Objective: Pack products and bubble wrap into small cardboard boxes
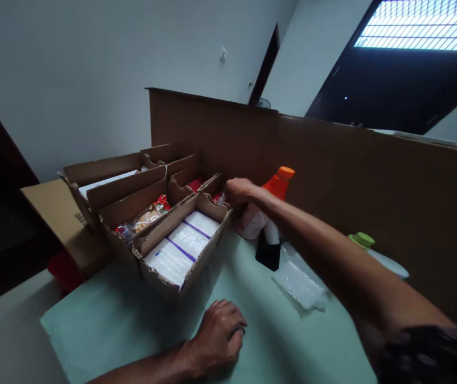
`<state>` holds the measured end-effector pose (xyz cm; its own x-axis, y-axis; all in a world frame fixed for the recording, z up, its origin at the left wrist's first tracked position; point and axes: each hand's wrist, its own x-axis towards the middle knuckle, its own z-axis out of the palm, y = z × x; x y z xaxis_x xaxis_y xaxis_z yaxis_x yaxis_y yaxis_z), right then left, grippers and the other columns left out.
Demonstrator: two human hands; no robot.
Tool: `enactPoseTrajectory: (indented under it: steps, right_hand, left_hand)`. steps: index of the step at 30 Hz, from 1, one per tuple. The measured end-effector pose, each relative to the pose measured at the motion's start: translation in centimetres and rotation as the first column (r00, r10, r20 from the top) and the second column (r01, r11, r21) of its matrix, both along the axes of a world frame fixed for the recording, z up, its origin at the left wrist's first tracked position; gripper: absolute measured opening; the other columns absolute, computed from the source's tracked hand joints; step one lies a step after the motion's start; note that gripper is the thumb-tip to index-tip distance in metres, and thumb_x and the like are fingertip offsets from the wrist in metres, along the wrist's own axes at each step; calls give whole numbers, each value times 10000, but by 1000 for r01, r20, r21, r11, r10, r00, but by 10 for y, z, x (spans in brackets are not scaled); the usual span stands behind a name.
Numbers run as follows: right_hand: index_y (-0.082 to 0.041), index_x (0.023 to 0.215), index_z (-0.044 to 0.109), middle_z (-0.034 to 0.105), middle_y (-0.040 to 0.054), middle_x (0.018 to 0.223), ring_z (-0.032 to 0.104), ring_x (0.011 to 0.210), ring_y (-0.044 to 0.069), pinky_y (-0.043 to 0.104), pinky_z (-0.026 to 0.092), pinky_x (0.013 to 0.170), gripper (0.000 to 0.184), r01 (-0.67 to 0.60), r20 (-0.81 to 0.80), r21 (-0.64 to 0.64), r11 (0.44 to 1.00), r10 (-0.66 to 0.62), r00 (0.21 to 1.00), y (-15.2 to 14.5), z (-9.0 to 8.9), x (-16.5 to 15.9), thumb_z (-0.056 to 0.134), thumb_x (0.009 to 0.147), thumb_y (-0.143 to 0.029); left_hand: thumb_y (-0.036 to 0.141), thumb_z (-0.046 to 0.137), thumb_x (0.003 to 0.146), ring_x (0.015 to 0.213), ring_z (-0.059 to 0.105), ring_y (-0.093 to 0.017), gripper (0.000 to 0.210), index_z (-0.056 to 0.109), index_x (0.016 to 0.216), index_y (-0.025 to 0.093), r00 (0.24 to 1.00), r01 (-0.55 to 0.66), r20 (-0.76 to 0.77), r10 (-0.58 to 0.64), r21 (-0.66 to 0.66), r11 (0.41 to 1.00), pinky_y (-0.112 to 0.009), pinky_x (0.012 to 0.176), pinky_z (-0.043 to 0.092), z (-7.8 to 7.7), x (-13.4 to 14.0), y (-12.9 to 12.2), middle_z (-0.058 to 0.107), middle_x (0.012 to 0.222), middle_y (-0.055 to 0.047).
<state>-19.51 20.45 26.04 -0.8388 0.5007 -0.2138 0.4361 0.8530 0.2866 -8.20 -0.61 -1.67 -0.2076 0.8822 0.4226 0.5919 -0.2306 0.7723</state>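
Observation:
My right hand [239,191] reaches across to the far right compartment of a cardboard organizer [184,285]. Its fingers are pinched at a small red and clear packet [218,198], and they hide what they grip, if anything. My left hand [219,332] rests on the green tabletop in front of the organizer, fingers curled into a loose fist, with nothing showing in it. In the front compartment lie white packs with purple bands [182,242]. Behind them, another compartment holds clear-wrapped snack packets [148,216]. A red item [195,184] sits in a rear compartment.
Right of the organizer stands an orange-capped bottle [278,184], partly behind my right forearm. Near it are a black-based white object [268,253], a clear plastic packet [302,282] and a green-capped white bottle [380,258]. A tall cardboard panel [324,160] lines the back.

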Motion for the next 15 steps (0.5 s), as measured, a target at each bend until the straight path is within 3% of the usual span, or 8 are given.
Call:
enactPoseTrajectory:
  steps: [2, 5, 8, 10, 11, 12, 13, 15]
  right_hand:
    - [-149, 946, 704, 727, 96, 1023, 678, 939, 225, 296, 519, 765, 162, 35, -93, 44, 998, -31, 995, 7, 38, 28, 608, 973, -276]
    - [-174, 791, 658, 710, 67, 848, 650, 752, 174, 263, 463, 647, 244, 85, -155, 47, 995, -77, 985, 36, 90, 86, 556, 989, -273]
    - [-211, 563, 575, 629, 38, 630, 603, 616, 179, 297, 465, 624, 327, 255, -120, 68, 964, -246, 962, 64, 115, 128, 726, 853, -191]
    - [-243, 597, 623, 681, 48, 689, 656, 695, 233, 337, 503, 670, 263, 246, -179, 84, 966, -228, 957, 61, 115, 128, 764, 818, -226]
    - [-269, 684, 678, 726, 47, 778, 687, 768, 260, 353, 522, 697, 167, 173, -219, 77, 982, -153, 964, 51, 111, 118, 742, 838, -270]
    - [-303, 808, 722, 759, 32, 892, 705, 851, 273, 355, 536, 725, 76, 64, -258, 57, 996, -47, 965, 34, 104, 102, 691, 876, -319]
    - [-320, 930, 742, 771, 16, 990, 712, 913, 276, 346, 542, 746, 119, -63, -275, 22, 998, 67, 959, 12, 95, 82, 628, 909, -346]
    - [-239, 1062, 736, 762, 48, 1048, 701, 925, 239, 310, 526, 762, 253, -279, -209, -21, 960, 269, 940, -39, 72, 32, 540, 959, -360]
  left_hand:
    - [70, 616, 733, 907, 655, -227, 251, 730, 937, 159, 1000, 4, -17, -5, -50, 999, -364, 842, 456, 3, -1, 0, 733, 928, -81]
    - [87, 626, 762, 936, 653, -234, 235, 736, 957, 159, 999, 7, -31, -11, -123, 992, -373, 866, 457, 10, -2, 0, 735, 961, -84]
    - [95, 628, 776, 965, 652, -238, 233, 739, 970, 161, 999, 16, -37, -23, -171, 985, -379, 893, 458, 16, -3, 0, 736, 992, -84]
    - [97, 630, 773, 976, 651, -240, 231, 738, 967, 161, 999, 19, -43, -28, -183, 983, -379, 901, 460, 16, -2, 1, 735, 1002, -84]
    - [98, 630, 770, 978, 650, -239, 229, 736, 963, 161, 999, 21, -46, -30, -181, 983, -378, 904, 462, 15, -2, 1, 733, 1000, -83]
    - [99, 629, 768, 979, 649, -237, 229, 734, 961, 162, 999, 18, -47, -27, -173, 985, -376, 908, 464, 13, -1, 2, 732, 997, -81]
    - [100, 627, 767, 978, 648, -235, 230, 730, 963, 165, 999, 11, -47, -19, -161, 987, -374, 911, 467, 10, 0, 3, 731, 995, -77]
    - [105, 626, 768, 979, 644, -231, 237, 721, 975, 171, 999, -7, -47, 0, -141, 990, -375, 918, 470, 5, 1, 5, 728, 1002, -71]
